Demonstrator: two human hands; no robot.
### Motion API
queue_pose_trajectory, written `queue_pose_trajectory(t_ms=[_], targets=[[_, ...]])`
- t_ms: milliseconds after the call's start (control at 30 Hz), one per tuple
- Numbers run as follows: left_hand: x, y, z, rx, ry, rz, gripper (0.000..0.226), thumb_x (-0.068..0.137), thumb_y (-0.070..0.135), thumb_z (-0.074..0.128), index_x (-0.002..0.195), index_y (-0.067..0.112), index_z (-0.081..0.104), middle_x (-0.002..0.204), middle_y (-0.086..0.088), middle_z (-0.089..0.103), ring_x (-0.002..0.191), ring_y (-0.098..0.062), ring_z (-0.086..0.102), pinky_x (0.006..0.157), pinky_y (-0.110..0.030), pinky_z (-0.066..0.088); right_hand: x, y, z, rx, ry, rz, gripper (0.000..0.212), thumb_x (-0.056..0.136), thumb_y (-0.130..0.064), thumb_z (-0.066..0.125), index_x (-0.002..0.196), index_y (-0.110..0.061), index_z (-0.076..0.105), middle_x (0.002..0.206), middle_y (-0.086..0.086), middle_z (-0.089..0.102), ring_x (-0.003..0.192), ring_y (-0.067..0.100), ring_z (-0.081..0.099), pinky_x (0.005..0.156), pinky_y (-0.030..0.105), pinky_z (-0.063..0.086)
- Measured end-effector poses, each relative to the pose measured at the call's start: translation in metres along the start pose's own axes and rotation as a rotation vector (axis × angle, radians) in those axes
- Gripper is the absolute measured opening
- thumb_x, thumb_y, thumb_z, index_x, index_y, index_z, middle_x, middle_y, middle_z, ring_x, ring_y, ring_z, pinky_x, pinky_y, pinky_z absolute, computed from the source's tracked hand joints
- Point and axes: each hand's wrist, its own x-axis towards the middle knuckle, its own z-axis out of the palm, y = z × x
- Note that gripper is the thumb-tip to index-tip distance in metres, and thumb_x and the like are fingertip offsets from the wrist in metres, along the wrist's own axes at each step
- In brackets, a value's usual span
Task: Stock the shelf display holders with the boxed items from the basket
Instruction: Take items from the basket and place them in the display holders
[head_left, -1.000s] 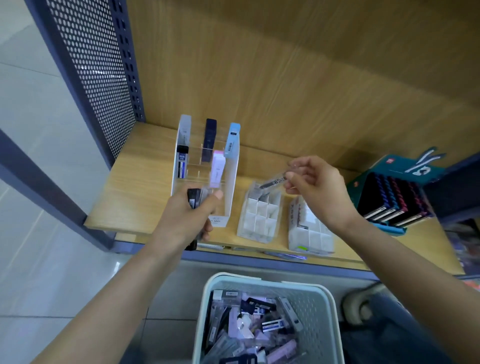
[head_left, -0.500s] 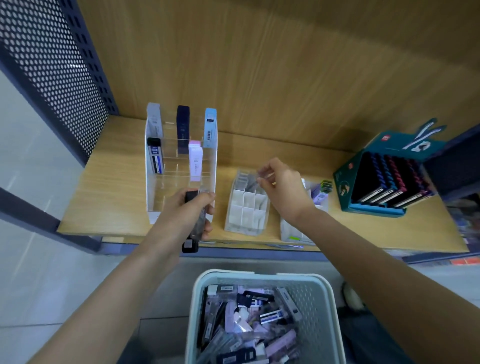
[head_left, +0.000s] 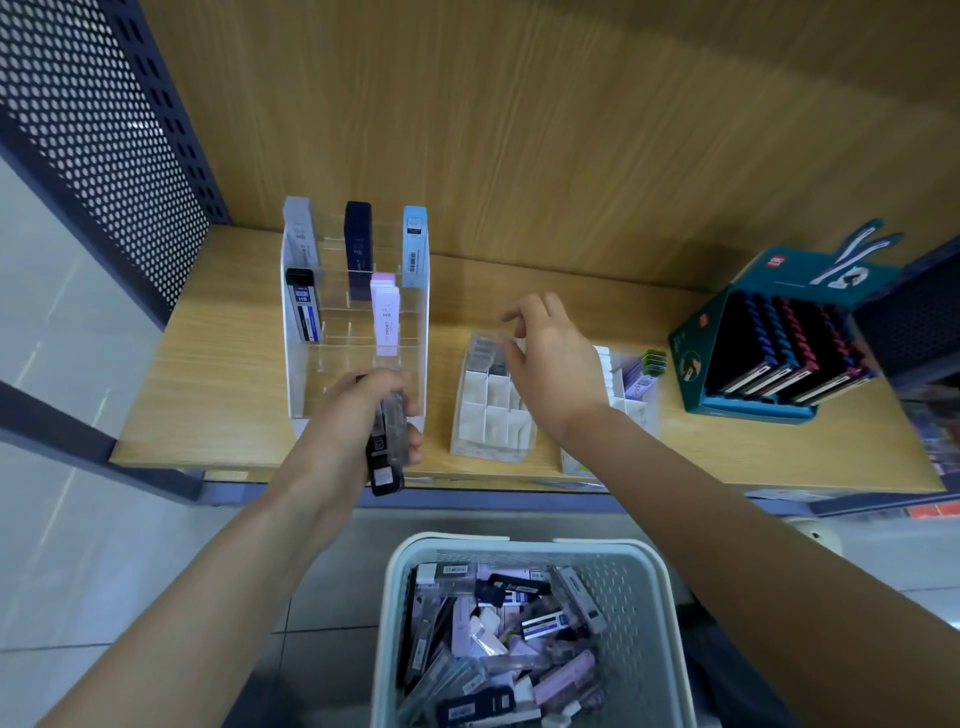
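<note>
Basket (head_left: 524, 543) full of boxes (head_left: 540, 621), holder (head_left: 358, 358) part-stocked

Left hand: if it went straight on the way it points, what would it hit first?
Probably the clear tiered holder: the left hand, gripping slim boxes, points into its front row. Depth is unclear.

"HB" on pink box (head_left: 385, 322)
</note>
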Motion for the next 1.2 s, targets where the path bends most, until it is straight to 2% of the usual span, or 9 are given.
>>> queue_pose_trajectory(t_ms=[100,300,467,567,667,733,933,1067,1200], targets=[[0.003,0.0,0.0,-0.164,-0.009,-0.025,0.013,0.097,0.021,0.047,0.1,0.009,0.051,0.067,-0.004,0.057,0.047,-0.015,0.056,0.044,-0.023,0.048,-0.015,-0.025,-0.013,0.27,-0.024,-0.022,0.015,0.095,-0.022,0.051,0.109,-0.016,0.055,0.092,-0.009,0.051,0.07,0.005,0.054,0.068,0.033,0.048],[-0.007,0.003,0.001,-0.204,-0.067,0.079,0.024,0.101,0.018,0.04,0.109,0.003,0.056,0.099,-0.016,0.068,0.084,-0.024,0.07,0.064,-0.03,0.057,-0.047,-0.063,-0.029,0.516,-0.452,0.009,0.027,0.093,-0.033,0.056,0.112,-0.019,0.044,0.081,-0.016,0.054,0.061,-0.005,0.055,0.063,0.013,0.046],[-0.018,0.004,0.007,-0.134,-0.109,0.107,0.027,0.1,0.015,0.041,0.12,0.004,0.055,0.093,-0.009,0.071,0.068,-0.015,0.069,0.051,-0.023,0.052,-0.047,-0.068,-0.036,0.466,-0.376,-0.014,0.046,0.088,-0.022,0.064,0.127,-0.017,0.04,0.083,-0.017,0.047,0.057,-0.012,0.05,0.057,0.006,0.039],[-0.022,0.002,0.008,-0.114,-0.104,0.132,0.026,0.099,0.014,0.043,0.12,0.006,0.056,0.092,-0.008,0.072,0.071,-0.015,0.07,0.052,-0.024,0.053,-0.047,-0.069,-0.043,0.426,-0.39,-0.034,0.038,0.086,-0.014,0.067,0.12,-0.017,0.051,0.08,-0.016,0.052,0.059,-0.01,0.053,0.058,0.006,0.04],[-0.023,0.0,0.01,-0.124,-0.055,0.132,0.021,0.099,0.014,0.044,0.116,0.01,0.055,0.092,-0.01,0.07,0.075,-0.019,0.069,0.058,-0.029,0.055,-0.054,-0.066,-0.045,0.4,-0.396,0.035,0.023,0.088,-0.014,0.063,0.111,-0.013,0.056,0.089,-0.004,0.062,0.077,0.014,0.065,0.077,0.031,0.053],[-0.022,-0.001,0.01,-0.109,-0.036,0.133,0.021,0.098,0.014,0.044,0.116,0.01,0.054,0.092,-0.012,0.068,0.079,-0.023,0.067,0.068,-0.036,0.056,-0.058,-0.062,-0.044,0.461,-0.403,0.101,0.009,0.09,-0.012,0.061,0.095,-0.018,0.056,0.083,-0.005,0.062,0.07,0.015,0.065,0.075,0.04,0.056],[-0.026,-0.004,0.012,-0.062,-0.094,0.132,0.01,0.096,0.015,0.048,0.099,0.012,0.057,0.085,-0.004,0.064,0.073,-0.014,0.065,0.057,-0.026,0.057,-0.057,-0.051,-0.052,0.496,-0.295,0.185,0.007,0.09,-0.02,0.06,0.087,-0.023,0.054,0.074,-0.014,0.052,0.06,0.0,0.05,0.054,0.012,0.039],[-0.028,-0.011,0.011,0.138,-0.13,0.134,0.018,0.098,0.018,0.046,0.08,0.015,0.049,0.076,-0.004,0.056,0.056,-0.012,0.049,0.044,-0.018,0.041,-0.052,-0.047,-0.058,0.705,-0.22,0.296,0.004,0.092,-0.014,0.058,0.095,-0.016,0.058,0.076,-0.007,0.052,0.065,0.007,0.057,0.071,0.024,0.054],[-0.029,-0.012,0.01,0.193,-0.149,0.16,0.019,0.099,0.017,0.044,0.08,0.016,0.047,0.07,-0.002,0.051,0.049,-0.01,0.036,0.041,-0.018,0.03,-0.048,-0.051,-0.066,0.928,-0.175,0.311,0.011,0.086,-0.001,0.063,0.093,-0.008,0.061,0.079,0.002,0.057,0.055,0.001,0.06,0.062,0.013,0.053]])
